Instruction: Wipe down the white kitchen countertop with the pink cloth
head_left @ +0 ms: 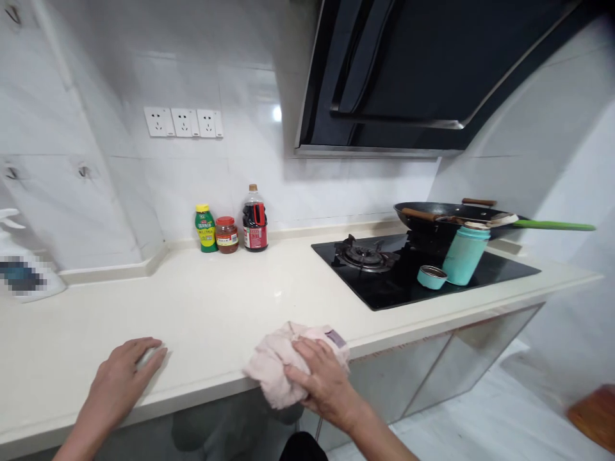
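Note:
My right hand [321,378] is closed on a bunched pale pink cloth [276,358] at the counter's front edge. Part of the cloth lies on the countertop and part hangs over the edge; a small purple-grey label shows at its upper right corner. To the left, my left hand [122,371] rests on the white countertop [206,320] near the front, thumb and index finger apart, nothing visibly gripped. Its other fingers are partly hidden beneath it.
Along the wall stand a green bottle [206,229], a red-lidded jar [227,235] and a dark sauce bottle [254,221]. A spray bottle [29,272] is far left. The black hob [384,288] holds a wok [432,211], a teal flask [465,256] and its cup [432,277].

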A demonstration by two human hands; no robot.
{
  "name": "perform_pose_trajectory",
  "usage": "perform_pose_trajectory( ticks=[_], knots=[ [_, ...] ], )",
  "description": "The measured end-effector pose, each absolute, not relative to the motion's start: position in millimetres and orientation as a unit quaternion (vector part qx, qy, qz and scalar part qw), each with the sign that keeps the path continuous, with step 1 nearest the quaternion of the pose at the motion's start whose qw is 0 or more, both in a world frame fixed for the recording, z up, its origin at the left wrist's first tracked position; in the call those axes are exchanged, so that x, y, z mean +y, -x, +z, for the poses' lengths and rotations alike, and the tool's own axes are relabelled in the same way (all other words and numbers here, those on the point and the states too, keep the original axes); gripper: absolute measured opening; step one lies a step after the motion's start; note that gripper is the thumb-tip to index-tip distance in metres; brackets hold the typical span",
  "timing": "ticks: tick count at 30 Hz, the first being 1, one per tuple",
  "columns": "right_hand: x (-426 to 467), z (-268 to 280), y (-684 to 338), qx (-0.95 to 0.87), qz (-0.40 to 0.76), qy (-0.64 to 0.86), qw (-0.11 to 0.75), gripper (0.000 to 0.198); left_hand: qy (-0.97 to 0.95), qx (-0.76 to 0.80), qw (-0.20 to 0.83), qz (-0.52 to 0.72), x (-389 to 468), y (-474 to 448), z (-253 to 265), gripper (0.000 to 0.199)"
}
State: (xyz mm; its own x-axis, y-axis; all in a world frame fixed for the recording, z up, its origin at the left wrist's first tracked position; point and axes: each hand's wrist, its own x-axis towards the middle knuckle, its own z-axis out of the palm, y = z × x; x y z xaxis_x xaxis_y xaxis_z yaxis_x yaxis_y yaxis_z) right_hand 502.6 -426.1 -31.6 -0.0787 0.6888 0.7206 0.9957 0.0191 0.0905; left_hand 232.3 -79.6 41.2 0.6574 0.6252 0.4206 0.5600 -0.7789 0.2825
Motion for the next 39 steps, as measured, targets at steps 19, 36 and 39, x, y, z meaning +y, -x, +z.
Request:
perform_pose_trajectory(
  ticks=[19, 36, 39],
  knots=[
    [-634, -52, -721, -0.377, -0.29, 0.862, 0.178, 0.058, -0.908, 0.334, 0.067, 0.244, -58, -234, 26, 0.047],
    [-517, 21, -582, -0.508, -0.095, 0.724, 0.458, 0.052, -0.907, 0.331, 0.062, 0.254, -58, -235, 23, 0.044],
    [-535, 43, -605, -0.403, -0.107, 0.747, 0.518, 0.052, -0.905, 0.333, 0.065, 0.259, -60, -236, 25, 0.045]
  ],
)
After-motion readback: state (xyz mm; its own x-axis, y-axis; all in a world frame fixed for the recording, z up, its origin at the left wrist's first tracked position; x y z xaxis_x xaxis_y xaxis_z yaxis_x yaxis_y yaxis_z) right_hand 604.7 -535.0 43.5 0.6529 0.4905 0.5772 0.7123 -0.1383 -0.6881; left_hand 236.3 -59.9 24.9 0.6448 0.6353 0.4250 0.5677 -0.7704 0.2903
